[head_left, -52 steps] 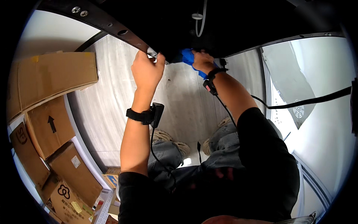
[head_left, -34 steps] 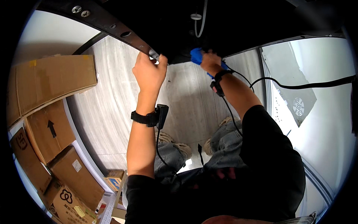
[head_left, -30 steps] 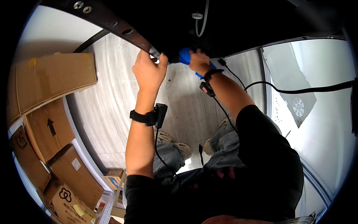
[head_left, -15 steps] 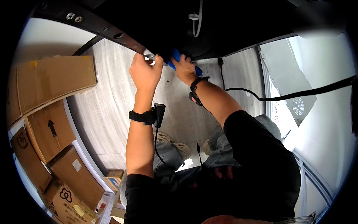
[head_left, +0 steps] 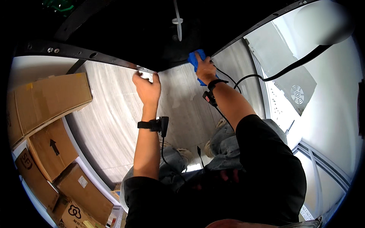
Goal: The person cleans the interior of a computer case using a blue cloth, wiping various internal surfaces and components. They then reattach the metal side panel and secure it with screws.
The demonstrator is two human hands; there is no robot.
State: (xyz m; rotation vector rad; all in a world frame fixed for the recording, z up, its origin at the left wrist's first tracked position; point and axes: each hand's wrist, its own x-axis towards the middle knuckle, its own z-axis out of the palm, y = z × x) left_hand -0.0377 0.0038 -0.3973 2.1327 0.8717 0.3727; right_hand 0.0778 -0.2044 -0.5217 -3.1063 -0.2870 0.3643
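A black metal frame (head_left: 110,58) with holes and a few screws along its edge runs across the top left. My left hand (head_left: 148,90) is at its lower edge near the corner, fingers curled onto the metal and thumb apart from them. Some of those fingertips are hidden behind the edge. A crumpled blue cloth (head_left: 196,56) is gripped in my right hand (head_left: 206,71), just right of the frame's corner, against the dark interior. Part of the cloth hangs below my fingers. A white cable tie (head_left: 177,21) dangles inside the dark cabinet.
Stacked cardboard boxes (head_left: 53,100) line the left side. A black cable (head_left: 292,68) crosses at right, beside a grey perforated metal panel (head_left: 292,81) leaning on the white wall. Grey wood-look flooring (head_left: 178,110) lies below. Black straps with small devices sit on both my wrists.
My right hand has moved right with the blue cloth, away from the left hand. My left hand has dropped slightly in the picture, still at the frame's edge. The view has shifted.
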